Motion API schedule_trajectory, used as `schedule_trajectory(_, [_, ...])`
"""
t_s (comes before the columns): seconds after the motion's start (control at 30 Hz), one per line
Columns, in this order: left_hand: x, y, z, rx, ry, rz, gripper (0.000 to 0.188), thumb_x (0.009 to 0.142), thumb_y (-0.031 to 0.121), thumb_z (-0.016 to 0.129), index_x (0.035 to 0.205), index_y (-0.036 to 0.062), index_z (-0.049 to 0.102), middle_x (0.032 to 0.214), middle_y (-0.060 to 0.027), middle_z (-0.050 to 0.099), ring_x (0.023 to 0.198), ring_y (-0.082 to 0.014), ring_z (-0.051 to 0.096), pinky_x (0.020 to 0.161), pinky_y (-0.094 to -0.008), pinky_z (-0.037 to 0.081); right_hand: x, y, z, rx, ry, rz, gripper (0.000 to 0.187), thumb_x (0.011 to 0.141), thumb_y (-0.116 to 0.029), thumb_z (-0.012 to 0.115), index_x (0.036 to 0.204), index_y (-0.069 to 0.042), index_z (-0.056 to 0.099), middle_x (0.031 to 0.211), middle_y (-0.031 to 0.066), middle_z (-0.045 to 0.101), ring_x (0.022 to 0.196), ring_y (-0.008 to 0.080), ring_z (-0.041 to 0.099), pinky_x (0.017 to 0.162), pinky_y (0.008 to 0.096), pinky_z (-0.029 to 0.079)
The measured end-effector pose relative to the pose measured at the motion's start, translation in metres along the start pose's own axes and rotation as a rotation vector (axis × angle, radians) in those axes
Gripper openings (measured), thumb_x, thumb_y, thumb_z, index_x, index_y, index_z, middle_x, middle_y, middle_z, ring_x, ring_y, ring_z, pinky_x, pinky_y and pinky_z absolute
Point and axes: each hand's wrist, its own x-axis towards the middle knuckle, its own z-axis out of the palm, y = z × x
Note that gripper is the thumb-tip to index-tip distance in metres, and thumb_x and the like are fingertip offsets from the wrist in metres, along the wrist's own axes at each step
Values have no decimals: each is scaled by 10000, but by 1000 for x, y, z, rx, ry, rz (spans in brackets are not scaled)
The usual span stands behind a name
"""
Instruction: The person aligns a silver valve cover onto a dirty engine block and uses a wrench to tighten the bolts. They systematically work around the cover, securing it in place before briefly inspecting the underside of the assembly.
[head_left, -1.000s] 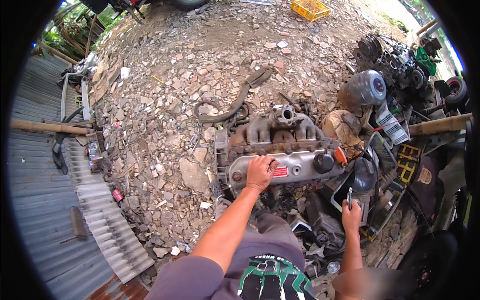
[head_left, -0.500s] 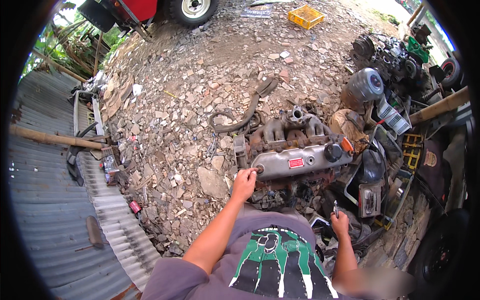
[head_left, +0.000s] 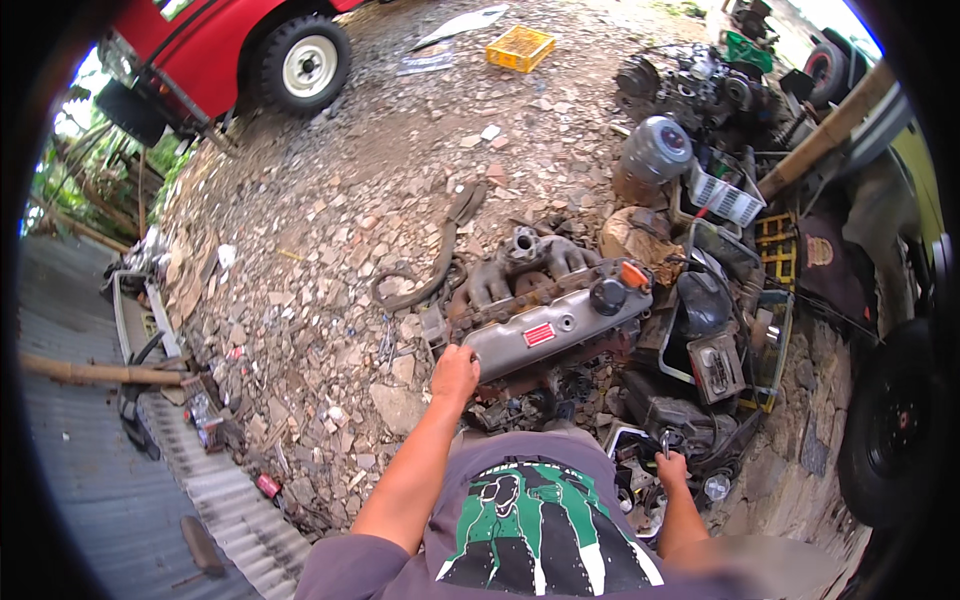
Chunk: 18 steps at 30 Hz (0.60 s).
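An engine with a grey metal valve cover (head_left: 515,335) and a rusty manifold (head_left: 545,270) lies on the ground before me. My left hand (head_left: 456,374) is at the cover's left end, fingers closed around the nut there, which they mostly hide. A black round cap (head_left: 607,296) sits near the cover's right end, beside an orange piece (head_left: 634,274). Lower right, apart from the engine, my right hand (head_left: 673,468) is closed on a short shiny metal wrench (head_left: 666,441) that points upward; its exact type is too small to make out.
Right of the engine are a grimy crate (head_left: 775,345) of parts, a large plastic bottle (head_left: 655,150), a white basket (head_left: 730,200) and a tire (head_left: 890,425). Stony ground spreads left to corrugated sheets (head_left: 215,480). A red vehicle (head_left: 200,45) and a yellow crate (head_left: 520,48) stand farther off.
My view has turned rightward, so the scene sits further left and tilted. My left hand stays at the cover's left end, its fingers now over the nut. The right hand still holds the wrench, slightly lower.
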Motion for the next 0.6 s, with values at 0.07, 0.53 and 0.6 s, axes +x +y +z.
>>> schedule_trajectory(0.07, [1, 2, 2, 25, -10, -29, 183, 822, 173, 698, 948, 48, 652, 1001, -174, 614, 940, -375, 638, 830, -455, 529, -4, 9, 3, 27, -14, 22, 283, 820, -262, 647, 746, 11, 655, 643, 73, 615, 608, 175, 557, 609, 401, 452])
schedule_trajectory(0.53, [-2, 2, 4, -61, 28, -241, 303, 846, 290, 725, 932, 27, 601, 884, -198, 691, 864, -384, 662, 770, -461, 510, -3, -6, 13, 59, 29, -54, 330, 850, -275, 642, 701, 18, 611, 587, 81, 581, 562, 178, 548, 559, 386, 432])
schedule_trajectory(0.6, [-4, 3, 5, -24, 57, -189, 317, 843, 313, 726, 927, 36, 596, 878, -195, 690, 866, -382, 663, 766, -459, 510, -4, -3, 12, 68, 23, -38, 328, 848, -280, 641, 709, 16, 619, 593, 86, 593, 568, 186, 565, 566, 388, 442])
